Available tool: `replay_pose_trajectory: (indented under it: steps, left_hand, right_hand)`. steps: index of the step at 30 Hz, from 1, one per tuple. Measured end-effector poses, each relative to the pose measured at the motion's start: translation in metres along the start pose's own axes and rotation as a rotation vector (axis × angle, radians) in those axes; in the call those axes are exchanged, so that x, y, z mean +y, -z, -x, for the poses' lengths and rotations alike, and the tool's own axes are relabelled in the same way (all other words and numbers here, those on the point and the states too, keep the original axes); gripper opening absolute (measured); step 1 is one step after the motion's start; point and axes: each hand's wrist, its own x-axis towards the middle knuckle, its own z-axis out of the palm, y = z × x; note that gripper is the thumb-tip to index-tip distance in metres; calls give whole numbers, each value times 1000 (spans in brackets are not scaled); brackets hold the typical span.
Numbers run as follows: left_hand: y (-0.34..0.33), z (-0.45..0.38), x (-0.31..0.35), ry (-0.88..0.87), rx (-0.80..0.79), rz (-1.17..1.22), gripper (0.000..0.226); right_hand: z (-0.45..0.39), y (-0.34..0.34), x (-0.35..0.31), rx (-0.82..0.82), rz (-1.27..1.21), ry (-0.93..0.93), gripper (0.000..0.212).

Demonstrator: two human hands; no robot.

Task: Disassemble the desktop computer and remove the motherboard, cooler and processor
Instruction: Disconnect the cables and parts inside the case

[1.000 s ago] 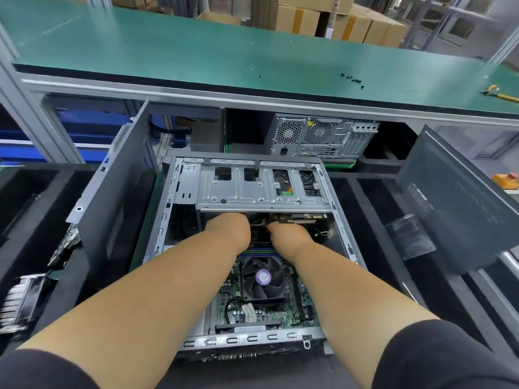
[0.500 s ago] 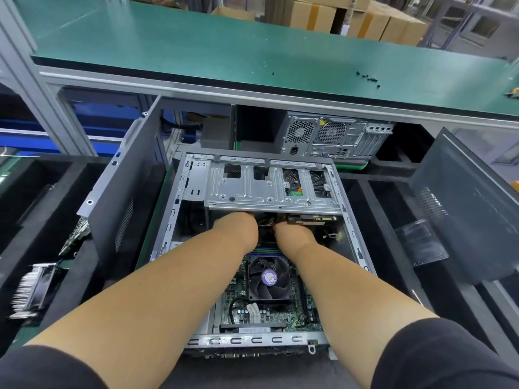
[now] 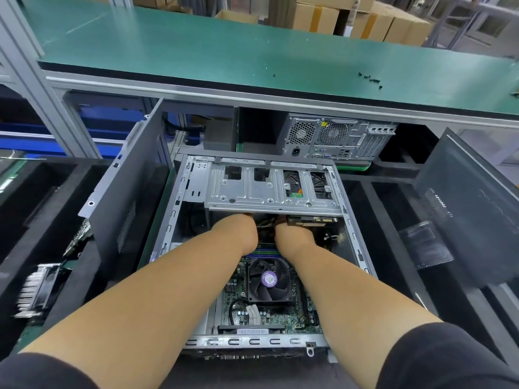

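Left hand point(image 3: 238, 230) and right hand point(image 3: 292, 234) both reach forward and down into the open computer case point(image 3: 179, 209), close together side by side, knuckles up. Fingers of both disappear under the edge of the metal drive cage point(image 3: 269, 189), so can't tell if they are spread, curled or gripping anything. A bundle of cables point(image 3: 265, 220) shows in the gap between the two hands; the right hand sits just beside a dark drive-like part point(image 3: 311, 220) poking out under the cage. Contact with either not clear.

Both forearms bare, stretched nearly straight from the bottom corners, converging toward the case middle; dark sleeves at the lower edge.

Case lies flat, open side up, long axis running away from the person, rear port side nearest the person, drive cage at the far end. Motherboard point(image 3: 280, 318) still lies flat in the case floor, between and under the forearms. Cooler point(image 3: 268, 279) with its fan and purple hub sticker sits on the board, just below the hands, fan facing up. Processor not visible.

Case sits in a dark foam tray point(image 3: 393, 248). A grey side panel point(image 3: 132, 178) leans upright against the case's left side; another dark panel point(image 3: 463, 209) tilts at right. Loose parts incl. a finned heatsink point(image 3: 33, 290) lie at far left. Behind, a second computer tower point(image 3: 339, 138) stands under the green bench point(image 3: 224, 46), rear facing the camera. Small black screws point(image 3: 370, 79) lie on the bench top, cardboard boxes point(image 3: 365, 21) beyond.
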Motion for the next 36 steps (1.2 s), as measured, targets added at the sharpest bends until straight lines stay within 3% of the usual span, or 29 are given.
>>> replay_pose_trajectory:
  steps: [11, 16, 20, 23, 27, 31, 33, 36]
  left_hand:
    - [-2, 0, -1, -3, 38, 115, 8]
    - [-2, 5, 0, -11, 36, 162, 19]
    - [5, 14, 0, -36, 42, 178, 18]
    - [14, 21, 2, -50, -18, 230, 19]
    - [30, 36, 6, -99, -154, 299, 21]
    - [52, 55, 6, -113, -188, 294, 12]
    - [63, 62, 3, -100, -232, 318, 9]
    - [76, 71, -4, -119, -255, 278, 8]
  right_hand:
    - [2, -3, 6, 17, -97, 36, 36]
    - [2, 0, 6, -20, -128, 23, 30]
    - [6, 7, 4, -95, -187, 11, 41]
    - [16, 14, 2, -108, -328, 7, 47]
    - [33, 31, -11, -190, -415, 37, 38]
    - [57, 56, -20, -256, -514, 104, 32]
    - [69, 68, -16, -242, -556, 85, 22]
    - [83, 82, -6, -111, -498, 49, 41]
